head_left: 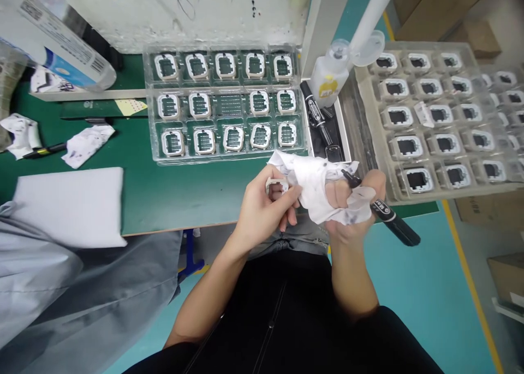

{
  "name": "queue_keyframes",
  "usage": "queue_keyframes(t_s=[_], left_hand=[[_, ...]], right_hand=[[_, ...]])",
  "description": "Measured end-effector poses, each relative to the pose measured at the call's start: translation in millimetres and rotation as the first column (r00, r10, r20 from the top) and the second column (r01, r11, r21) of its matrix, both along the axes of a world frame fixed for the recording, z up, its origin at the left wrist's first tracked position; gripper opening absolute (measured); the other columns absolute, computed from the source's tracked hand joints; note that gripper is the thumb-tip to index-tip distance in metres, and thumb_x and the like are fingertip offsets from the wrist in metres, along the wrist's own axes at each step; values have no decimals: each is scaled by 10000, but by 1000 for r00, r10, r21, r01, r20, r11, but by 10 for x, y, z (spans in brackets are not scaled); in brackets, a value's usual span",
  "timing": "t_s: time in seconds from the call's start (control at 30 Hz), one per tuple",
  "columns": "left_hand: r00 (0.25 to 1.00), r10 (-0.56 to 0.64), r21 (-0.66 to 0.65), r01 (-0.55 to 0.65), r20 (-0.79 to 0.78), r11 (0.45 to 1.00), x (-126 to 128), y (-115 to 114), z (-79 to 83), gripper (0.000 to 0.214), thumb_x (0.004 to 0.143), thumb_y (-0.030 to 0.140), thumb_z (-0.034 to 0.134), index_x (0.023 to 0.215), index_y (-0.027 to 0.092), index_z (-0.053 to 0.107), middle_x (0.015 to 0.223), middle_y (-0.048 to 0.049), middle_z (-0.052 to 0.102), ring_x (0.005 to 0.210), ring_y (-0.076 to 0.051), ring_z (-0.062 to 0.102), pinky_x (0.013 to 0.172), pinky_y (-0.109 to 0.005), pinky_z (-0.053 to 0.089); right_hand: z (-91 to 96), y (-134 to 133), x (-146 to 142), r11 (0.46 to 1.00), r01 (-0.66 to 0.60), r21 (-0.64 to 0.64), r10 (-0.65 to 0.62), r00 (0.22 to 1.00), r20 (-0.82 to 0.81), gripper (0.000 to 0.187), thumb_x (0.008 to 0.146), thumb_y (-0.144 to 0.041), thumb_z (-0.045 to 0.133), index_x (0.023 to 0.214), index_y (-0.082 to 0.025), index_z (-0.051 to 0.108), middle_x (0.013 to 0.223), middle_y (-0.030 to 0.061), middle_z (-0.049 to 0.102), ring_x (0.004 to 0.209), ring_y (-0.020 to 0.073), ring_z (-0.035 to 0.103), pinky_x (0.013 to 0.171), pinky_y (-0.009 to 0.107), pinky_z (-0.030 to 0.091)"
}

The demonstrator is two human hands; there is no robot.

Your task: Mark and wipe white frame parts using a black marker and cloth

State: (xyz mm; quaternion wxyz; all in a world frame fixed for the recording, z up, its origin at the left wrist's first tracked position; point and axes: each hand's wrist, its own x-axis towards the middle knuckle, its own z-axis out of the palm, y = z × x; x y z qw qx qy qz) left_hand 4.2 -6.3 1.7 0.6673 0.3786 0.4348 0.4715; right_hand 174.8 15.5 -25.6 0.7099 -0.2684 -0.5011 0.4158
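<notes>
Close to the table's front edge, my left hand (266,207) pinches a small white frame part (277,186) between thumb and fingers. Beside it, my right hand (354,215) is closed around a stained white cloth (313,185) and a black marker (395,224), which sticks out to the lower right. The cloth drapes over the right fingers and reaches the left fingertips. Behind the hands lies a clear plastic tray (158,154) with white frame parts in its pockets; one pocket (229,105) in the middle row holds none.
More filled trays (393,191) are stacked at the right. A squeeze bottle (327,76) stands near a small box holding another marker (314,109). At left are a large bottle (61,41), a stained cloth (88,144) and a white pad (69,205), near a person's grey clothing (123,286).
</notes>
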Motion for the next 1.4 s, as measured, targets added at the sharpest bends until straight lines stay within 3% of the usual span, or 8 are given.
queue_keyframes(t_s=[0.1,0.23,0.4,0.73,0.97,1.17,1.4], left_hand=[[998,32,21,-33,49,999,-10,-34,-19,476,927,438,964,911,259,524,667,60,747,390,-127,661,286,-168,389],[992,66,61,-72,107,996,-17,-61,-69,391,963,387,944,1010,260,578,628,82,723,307,-61,496,307,-147,319],[975,37,52,-49,219,997,-16,-3,-74,378,978,374,930,1070,256,583,588,105,660,311,-41,400,327,-145,275],[945,136,-100,-111,297,989,-15,38,-14,445,942,274,875,1085,283,453,695,117,673,336,-75,556,300,-139,230],[931,157,-111,-127,330,986,-25,24,1,440,937,209,803,1096,294,402,756,121,680,368,-101,634,282,-154,325],[926,189,-109,-162,325,981,-3,1,-11,460,942,227,820,1089,299,390,758,123,690,368,-102,636,279,-151,305],[934,206,-107,-182,291,977,29,-20,-21,495,930,223,841,1082,308,378,699,159,604,347,-75,574,287,-148,279]], right_hand=[[-30,18,37,999,-36,-33,36,999,10,640,1053,-506,761,796,-287,216,512,-145,138,356,89,51,319,259,186],[-35,10,3,998,-53,-21,52,998,-34,660,1034,-478,794,794,-284,211,521,-146,132,371,81,55,346,252,187],[68,27,-123,992,22,-122,-36,993,-109,713,954,-420,903,735,-267,243,534,-140,131,386,60,47,377,252,134],[-38,-10,-168,959,214,-188,-223,975,-27,639,844,-422,1002,694,-272,399,592,-129,154,449,86,148,464,298,171],[-68,-54,-109,951,263,-164,-242,961,132,510,897,-326,926,715,-281,452,592,-105,319,496,120,295,533,326,268],[-92,-58,-103,945,293,-143,-269,949,166,535,896,-362,928,717,-276,431,601,-107,299,510,115,291,542,324,243],[53,-87,-149,957,268,-114,-232,938,257,553,901,-298,908,677,-248,405,633,-88,392,566,96,354,552,298,309]])
